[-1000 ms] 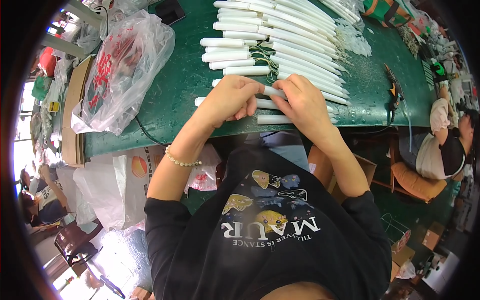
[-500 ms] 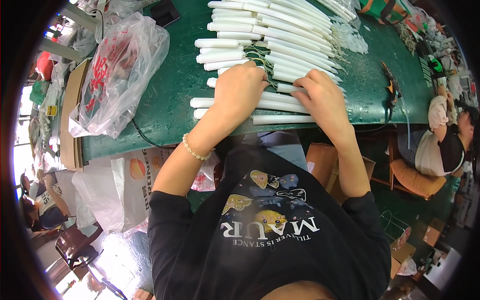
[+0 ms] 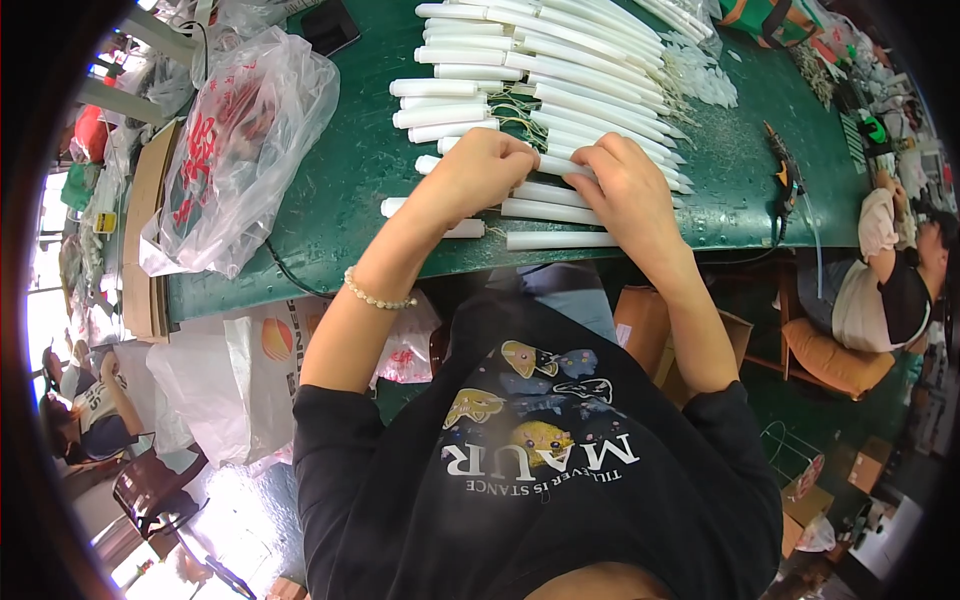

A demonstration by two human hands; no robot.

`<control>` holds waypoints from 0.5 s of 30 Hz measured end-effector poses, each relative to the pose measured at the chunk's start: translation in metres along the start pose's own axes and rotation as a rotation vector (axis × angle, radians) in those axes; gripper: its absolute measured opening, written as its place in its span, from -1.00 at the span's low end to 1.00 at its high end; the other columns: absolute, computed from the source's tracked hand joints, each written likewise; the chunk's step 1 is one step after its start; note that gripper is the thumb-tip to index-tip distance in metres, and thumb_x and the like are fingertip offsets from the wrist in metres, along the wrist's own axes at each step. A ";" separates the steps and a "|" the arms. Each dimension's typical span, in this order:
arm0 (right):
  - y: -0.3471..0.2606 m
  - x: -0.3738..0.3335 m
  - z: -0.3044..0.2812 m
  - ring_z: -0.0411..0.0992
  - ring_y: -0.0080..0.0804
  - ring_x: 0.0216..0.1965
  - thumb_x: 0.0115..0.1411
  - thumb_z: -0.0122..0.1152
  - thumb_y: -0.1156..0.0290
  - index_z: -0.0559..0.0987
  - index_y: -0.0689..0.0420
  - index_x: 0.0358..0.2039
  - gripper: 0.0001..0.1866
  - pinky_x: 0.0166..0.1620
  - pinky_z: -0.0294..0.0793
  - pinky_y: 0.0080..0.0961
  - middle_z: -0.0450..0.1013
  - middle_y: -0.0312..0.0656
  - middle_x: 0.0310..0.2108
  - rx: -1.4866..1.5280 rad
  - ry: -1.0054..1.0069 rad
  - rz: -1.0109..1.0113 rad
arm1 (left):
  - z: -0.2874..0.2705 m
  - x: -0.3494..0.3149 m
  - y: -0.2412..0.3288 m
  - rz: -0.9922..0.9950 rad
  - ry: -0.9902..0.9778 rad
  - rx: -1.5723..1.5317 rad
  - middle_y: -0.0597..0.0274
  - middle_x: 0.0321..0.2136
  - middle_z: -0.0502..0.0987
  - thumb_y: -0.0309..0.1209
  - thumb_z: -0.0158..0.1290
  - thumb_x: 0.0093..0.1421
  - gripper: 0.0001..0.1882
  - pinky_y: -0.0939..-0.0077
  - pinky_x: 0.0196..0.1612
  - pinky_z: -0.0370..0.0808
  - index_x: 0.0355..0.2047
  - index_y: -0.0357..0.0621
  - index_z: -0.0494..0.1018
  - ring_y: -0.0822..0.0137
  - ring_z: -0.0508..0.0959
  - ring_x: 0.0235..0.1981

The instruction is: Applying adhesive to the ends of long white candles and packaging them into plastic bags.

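Note:
Many white candle-shaped tubes (image 3: 565,240) lie in rows on a green table (image 3: 360,150). Most of the long ones taper to a point at their right ends. Shorter white tube pieces (image 3: 435,88) lie to their left, and thin pale wires (image 3: 520,110) show in the gap between. My left hand (image 3: 478,172) is closed in a pinch over this gap; what its fingertips hold is hidden. With bent fingers, my right hand (image 3: 628,188) grips the near end of a long white tube beside it, and its palm covers part of the tubes beneath.
A clear plastic bag with red print (image 3: 240,150) lies on the left of the table, near a dark flat device (image 3: 328,27). Pale translucent pieces (image 3: 700,70) are heaped at the back right. A glue gun (image 3: 783,185) with a cord lies on the right. Another person (image 3: 880,270) sits beyond.
Both hands have shifted slightly to the left. My left forearm has swung outward, uncovering more of the nearest short tube. The long tube by my right hand has moved a little left and away.

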State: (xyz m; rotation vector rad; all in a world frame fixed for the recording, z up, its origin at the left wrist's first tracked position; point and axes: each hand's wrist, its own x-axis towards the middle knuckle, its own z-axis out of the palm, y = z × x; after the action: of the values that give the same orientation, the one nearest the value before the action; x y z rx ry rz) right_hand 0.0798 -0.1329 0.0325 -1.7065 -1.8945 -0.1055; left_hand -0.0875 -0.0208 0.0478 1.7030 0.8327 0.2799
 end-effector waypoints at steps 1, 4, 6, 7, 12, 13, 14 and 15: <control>0.000 0.001 0.000 0.39 -0.17 -0.31 -0.01 0.31 0.46 0.53 0.20 -0.39 -0.83 -0.25 0.40 -0.33 0.37 -0.16 -0.42 0.003 0.007 0.005 | -0.003 -0.001 0.005 -0.146 -0.069 -0.184 0.48 -0.73 0.33 -0.34 -0.02 0.20 -0.72 0.68 -0.67 0.17 -0.41 -0.33 0.57 0.63 0.27 -0.71; 0.002 0.000 0.004 0.39 -0.17 -0.32 0.00 0.30 0.46 0.54 0.20 -0.39 -0.84 -0.25 0.40 -0.34 0.37 -0.16 -0.43 0.033 -0.009 0.008 | -0.014 -0.002 0.001 -0.209 -0.140 -0.163 0.47 -0.73 0.32 -0.28 0.00 0.23 -0.71 0.70 -0.71 0.11 -0.39 -0.27 0.58 0.67 0.23 -0.74; 0.000 0.000 0.004 0.40 -0.17 -0.32 0.00 0.29 0.46 0.54 0.20 -0.39 -0.84 -0.25 0.40 -0.33 0.38 -0.16 -0.43 0.045 -0.019 -0.002 | -0.017 -0.004 0.002 -0.231 -0.222 -0.118 0.46 -0.72 0.34 -0.26 0.00 0.24 -0.69 0.70 -0.71 0.13 -0.40 -0.27 0.58 0.67 0.25 -0.73; 0.000 0.000 0.004 0.40 -0.17 -0.32 0.01 0.29 0.46 0.54 0.20 -0.39 -0.85 -0.25 0.40 -0.33 0.38 -0.16 -0.43 0.058 -0.029 -0.013 | -0.016 -0.007 0.004 -0.172 -0.121 0.007 0.40 -0.72 0.38 -0.24 0.02 0.23 -0.69 0.67 -0.68 0.20 -0.40 -0.26 0.59 0.60 0.30 -0.72; 0.002 0.000 0.005 0.41 -0.16 -0.32 0.01 0.28 0.45 0.55 0.20 -0.39 -0.85 -0.25 0.41 -0.34 0.39 -0.15 -0.43 0.068 -0.079 -0.028 | -0.010 -0.007 -0.011 0.449 0.460 0.535 0.18 -0.46 0.54 -0.34 0.08 0.14 -0.80 0.41 -0.35 0.44 -0.37 -0.22 0.59 0.13 0.49 -0.49; 0.002 0.000 0.004 0.41 -0.16 -0.33 0.01 0.28 0.45 0.56 0.20 -0.39 -0.85 -0.25 0.41 -0.34 0.40 -0.15 -0.43 0.080 -0.108 -0.031 | -0.010 -0.008 -0.014 0.448 0.462 0.536 0.18 -0.46 0.54 -0.34 0.08 0.14 -0.80 0.41 -0.35 0.44 -0.37 -0.22 0.59 0.13 0.49 -0.49; 0.004 0.001 0.004 0.41 -0.16 -0.33 0.01 0.28 0.45 0.56 0.20 -0.39 -0.85 -0.25 0.41 -0.34 0.40 -0.15 -0.43 0.079 -0.107 -0.031 | -0.009 -0.007 -0.017 0.519 0.433 0.635 0.19 -0.43 0.55 -0.38 0.07 0.14 -0.82 0.37 -0.30 0.44 -0.38 -0.21 0.59 0.12 0.48 -0.43; 0.005 0.002 0.004 0.42 -0.17 -0.33 0.01 0.29 0.44 0.56 0.18 -0.39 -0.85 -0.25 0.41 -0.34 0.40 -0.16 -0.43 0.096 -0.078 -0.005 | -0.009 -0.006 -0.019 0.590 0.402 0.733 0.21 -0.39 0.55 -0.41 0.06 0.13 -0.84 0.34 -0.25 0.43 -0.39 -0.21 0.59 0.11 0.48 -0.37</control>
State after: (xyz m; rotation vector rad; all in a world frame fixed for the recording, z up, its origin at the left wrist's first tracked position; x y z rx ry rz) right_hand 0.0834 -0.1287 0.0286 -1.6638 -1.9279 0.0505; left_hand -0.1041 -0.0162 0.0347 2.6318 0.7407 0.8116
